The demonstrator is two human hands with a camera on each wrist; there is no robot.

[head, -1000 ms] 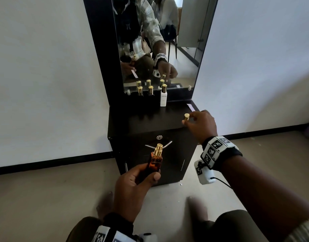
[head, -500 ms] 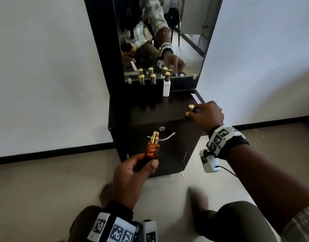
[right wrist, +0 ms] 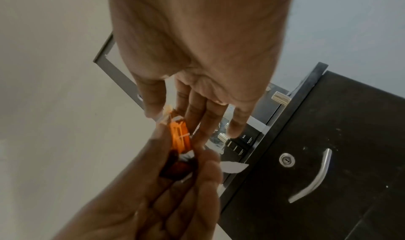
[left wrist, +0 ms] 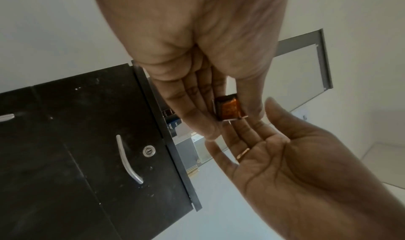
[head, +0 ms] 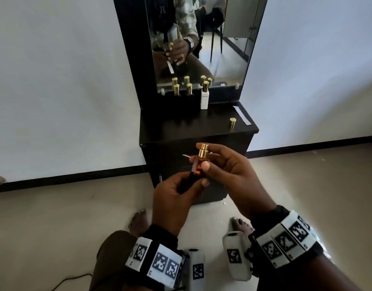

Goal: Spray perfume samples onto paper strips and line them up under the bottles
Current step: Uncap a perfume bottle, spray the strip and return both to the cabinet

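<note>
An amber perfume bottle [head: 198,164] with a bare gold sprayer [head: 204,150] is held in front of the cabinet by both hands. My left hand [head: 193,181] grips its lower body. My right hand [head: 208,156] pinches its upper part, thumb on the front and forefinger by the sprayer top. The bottle's base [left wrist: 229,109] shows between the fingers in the left wrist view. A white paper strip end [right wrist: 232,166] sticks out beside the bottle [right wrist: 179,138]. The gold cap [head: 232,123] stands alone on the cabinet top [head: 180,127], by another paper strip [head: 241,115].
A white bottle [head: 204,97] and two dark gold-capped bottles [head: 176,90] [head: 189,89] stand in a row at the mirror [head: 222,49]. The black cabinet has a drawer handle [left wrist: 129,160] and a lock [left wrist: 149,151]. My bare feet [head: 138,221] rest on the floor below.
My right hand has let go of the gold cap on the cabinet top and come back to the bottle. My left hand has lifted the bottle a little towards it.
</note>
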